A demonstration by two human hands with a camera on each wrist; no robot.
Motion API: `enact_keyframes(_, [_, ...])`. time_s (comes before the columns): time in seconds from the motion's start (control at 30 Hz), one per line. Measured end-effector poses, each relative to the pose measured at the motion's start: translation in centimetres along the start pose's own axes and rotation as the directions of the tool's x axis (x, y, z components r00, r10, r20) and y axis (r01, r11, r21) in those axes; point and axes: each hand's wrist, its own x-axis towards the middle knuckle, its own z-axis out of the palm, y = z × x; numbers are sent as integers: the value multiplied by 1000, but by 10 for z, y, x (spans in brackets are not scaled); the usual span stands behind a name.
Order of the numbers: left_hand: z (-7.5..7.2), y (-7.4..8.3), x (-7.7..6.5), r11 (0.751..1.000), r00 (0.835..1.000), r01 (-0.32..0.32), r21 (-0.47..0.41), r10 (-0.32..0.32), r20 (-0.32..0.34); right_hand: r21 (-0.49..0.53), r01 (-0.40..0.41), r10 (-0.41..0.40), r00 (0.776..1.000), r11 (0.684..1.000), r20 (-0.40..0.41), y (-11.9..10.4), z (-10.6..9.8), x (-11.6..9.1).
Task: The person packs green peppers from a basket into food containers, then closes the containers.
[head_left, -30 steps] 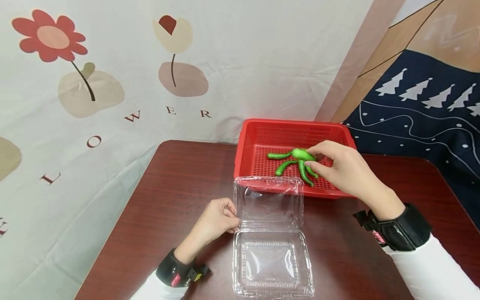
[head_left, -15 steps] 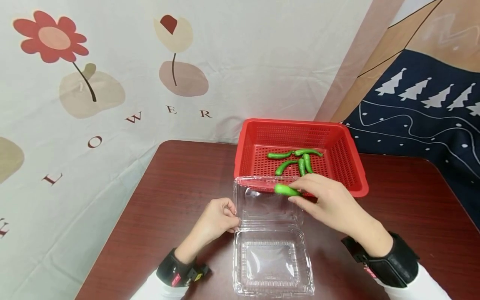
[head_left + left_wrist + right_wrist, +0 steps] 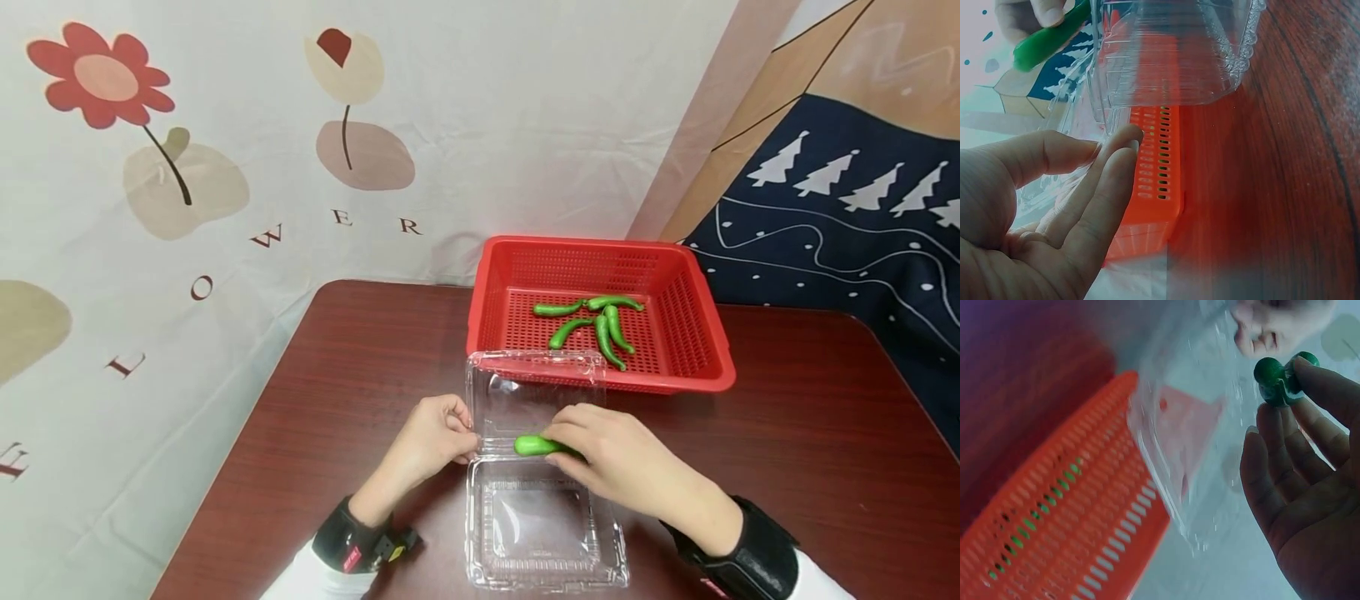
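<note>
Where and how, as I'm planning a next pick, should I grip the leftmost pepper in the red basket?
On the leftmost pepper, probably pinch the thicker left half from above: it lies flat, that end is apart from the other peppers, and the red basket is open on top.

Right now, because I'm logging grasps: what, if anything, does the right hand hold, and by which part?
The right hand grips a green chili pepper by its body, behind the exposed rounded end.

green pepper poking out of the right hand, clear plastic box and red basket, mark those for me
Green pepper [image 3: 531, 446]: head view, its rounded end
Clear plastic box [image 3: 542, 532]: head view, floor of its base
Red basket [image 3: 684, 325]: head view, its inner right wall
</note>
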Motion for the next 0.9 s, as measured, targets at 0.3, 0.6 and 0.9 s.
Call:
enact_keyframes(0.3, [-1, 4, -1, 1000, 1000, -1, 7, 1, -3, -111, 125, -118, 991, 986, 63, -14, 22, -6])
enact_keyframes(0.6, [-2, 7, -1, 1000, 1000, 6, 14, -6, 1, -278, 202, -180, 978, 939, 104, -23, 47, -13])
enact_keyframes(0.9, [-2, 8, -2, 1000, 1000, 13, 14, -13, 11, -417, 214, -148, 972, 883, 184, -30, 55, -16])
